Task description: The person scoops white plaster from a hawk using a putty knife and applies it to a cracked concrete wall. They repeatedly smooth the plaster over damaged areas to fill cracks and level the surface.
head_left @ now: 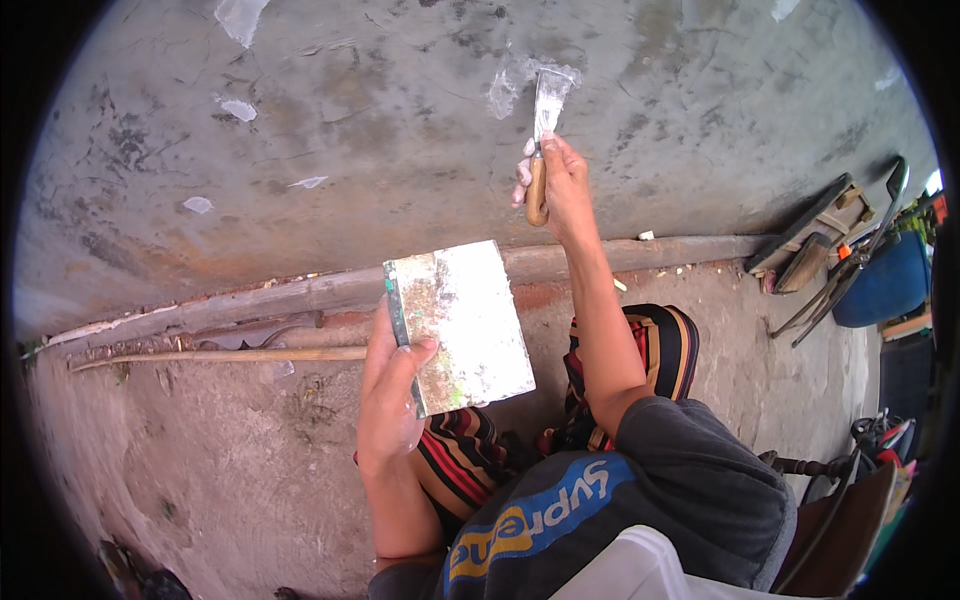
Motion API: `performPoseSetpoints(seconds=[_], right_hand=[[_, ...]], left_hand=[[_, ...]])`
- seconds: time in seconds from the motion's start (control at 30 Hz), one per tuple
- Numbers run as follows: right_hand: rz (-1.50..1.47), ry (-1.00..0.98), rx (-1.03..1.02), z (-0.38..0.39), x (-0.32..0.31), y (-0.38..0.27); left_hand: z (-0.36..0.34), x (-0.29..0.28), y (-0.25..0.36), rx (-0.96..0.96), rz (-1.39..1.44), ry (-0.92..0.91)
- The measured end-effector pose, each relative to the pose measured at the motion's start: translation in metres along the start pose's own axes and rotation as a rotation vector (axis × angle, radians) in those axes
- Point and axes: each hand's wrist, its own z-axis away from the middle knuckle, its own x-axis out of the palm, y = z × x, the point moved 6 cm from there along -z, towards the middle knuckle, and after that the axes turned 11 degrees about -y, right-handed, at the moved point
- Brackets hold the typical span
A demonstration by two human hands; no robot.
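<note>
My right hand [562, 185] is closed round the wooden handle of a putty knife [538, 188]. White paste coats its blade, which lies against the grey wall [400, 130] at a fresh white smear [503, 93]. White paste also sticks to some of my right fingers. Lower down and to the left, my left hand [393, 385] grips a flat square board [470, 325] by its dark left edge, thumb on top. The board's face is mostly white, with brown and green stains along the left side; it is held tilted, apart from the wall.
Several dried white patches [238, 108] mark the wall. A long wooden stick [230, 355] lies on the floor near the wall's base ledge [350, 290]. To the right stand wooden pieces [815, 235], a blue plastic container [885, 285] and a brown chair-like piece [840, 525].
</note>
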Motion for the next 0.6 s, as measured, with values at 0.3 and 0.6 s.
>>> performPoseSetpoints(seconds=[0.3,0.6], right_hand=[[-0.007,-0.073,0.043,0.022,0.002,0.006],[-0.005,-0.049,0.111,0.009,0.002,0.023]], left_hand=[[0.002,0.000,-0.001,-0.009,-0.005,0.002],[0.002,0.004,0.000,-0.011,-0.003,-0.019]])
